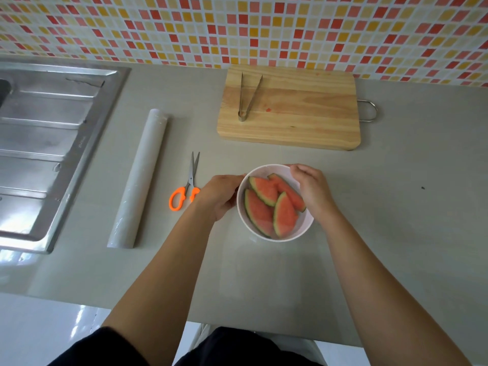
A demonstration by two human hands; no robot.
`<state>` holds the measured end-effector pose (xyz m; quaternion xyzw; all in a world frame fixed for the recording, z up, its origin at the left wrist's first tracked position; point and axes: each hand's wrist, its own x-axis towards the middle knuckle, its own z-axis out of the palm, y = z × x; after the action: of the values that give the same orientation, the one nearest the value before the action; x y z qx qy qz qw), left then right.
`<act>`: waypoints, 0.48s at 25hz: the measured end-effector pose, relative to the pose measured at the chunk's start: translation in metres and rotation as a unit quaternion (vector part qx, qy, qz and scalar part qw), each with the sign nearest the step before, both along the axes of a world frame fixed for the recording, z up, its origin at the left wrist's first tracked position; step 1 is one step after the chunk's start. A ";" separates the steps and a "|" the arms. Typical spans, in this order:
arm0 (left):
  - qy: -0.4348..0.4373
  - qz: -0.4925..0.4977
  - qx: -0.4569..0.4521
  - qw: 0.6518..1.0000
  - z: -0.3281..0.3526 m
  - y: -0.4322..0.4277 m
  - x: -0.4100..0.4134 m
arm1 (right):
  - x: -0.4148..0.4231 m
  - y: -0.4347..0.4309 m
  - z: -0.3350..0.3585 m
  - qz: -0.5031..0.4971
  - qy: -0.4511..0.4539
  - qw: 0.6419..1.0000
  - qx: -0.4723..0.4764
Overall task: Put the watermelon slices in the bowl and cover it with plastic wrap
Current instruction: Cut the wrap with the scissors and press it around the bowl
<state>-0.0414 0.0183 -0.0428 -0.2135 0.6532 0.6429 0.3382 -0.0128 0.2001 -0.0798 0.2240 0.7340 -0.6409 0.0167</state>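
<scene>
1. Bowl (pixel 274 235) sits on desk (pixel 396 207), lower centre of frame, w/ four watermelon slices (pixel 272 204) inside.
2. Left hand (pixel 220 196) and right hand (pixel 313 192) are cupped on opposite rim sides, grip closed on bowl; probably to steady it or press film down. Film over bowl can't be told.
3. Slices lean overlapped, long axes roughly toward frame top.
4. Plastic wrap roll (pixel 138 178) lies left, long axis near-vertical in frame, beside scissors (pixel 186 186).

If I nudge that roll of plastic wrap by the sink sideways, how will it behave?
The plastic wrap roll is a long cylinder lying flat on the counter, so it would probably roll toward the sink or the scissors. It looks stiff and likely light. Its glossy film may feel slippery.
</scene>
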 end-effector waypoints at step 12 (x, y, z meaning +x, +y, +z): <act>-0.094 -0.100 0.003 0.991 -0.001 -0.005 -0.029 | -0.001 -0.002 0.003 0.007 0.004 1.000 -0.022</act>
<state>-0.0706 0.0128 -0.0440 -0.2059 0.6348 0.5846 0.4614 -0.0139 0.1976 -0.0767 0.2158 0.7213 -0.6578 0.0232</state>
